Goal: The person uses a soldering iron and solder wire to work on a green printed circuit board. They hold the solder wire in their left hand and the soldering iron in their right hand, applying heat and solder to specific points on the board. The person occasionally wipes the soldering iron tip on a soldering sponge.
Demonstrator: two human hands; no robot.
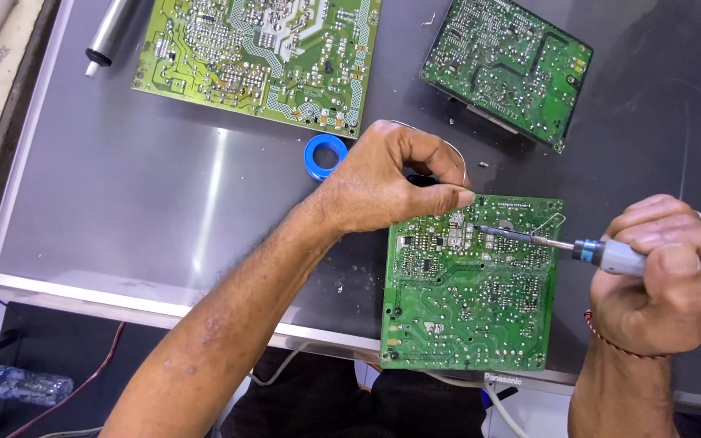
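Right hand (pixel 667 276) grips a grey soldering iron (pixel 610 255), its tip on the near green circuit board (pixel 464 300) at the bench (pixel 123 203) edge. Left hand (pixel 391 182), fingers curled, pinches at that board's top edge. Three boards in all; one blue tape roll (pixel 324 155) behind the left hand.

The soldering iron (pixel 651 261) runs off the picture's right edge, its handle wrapped by the right hand (pixel 667 276). The left hand (pixel 383 182) hides the near circuit board's (pixel 468 300) far-left corner. The pale board (pixel 257 57) is cut by the top edge.
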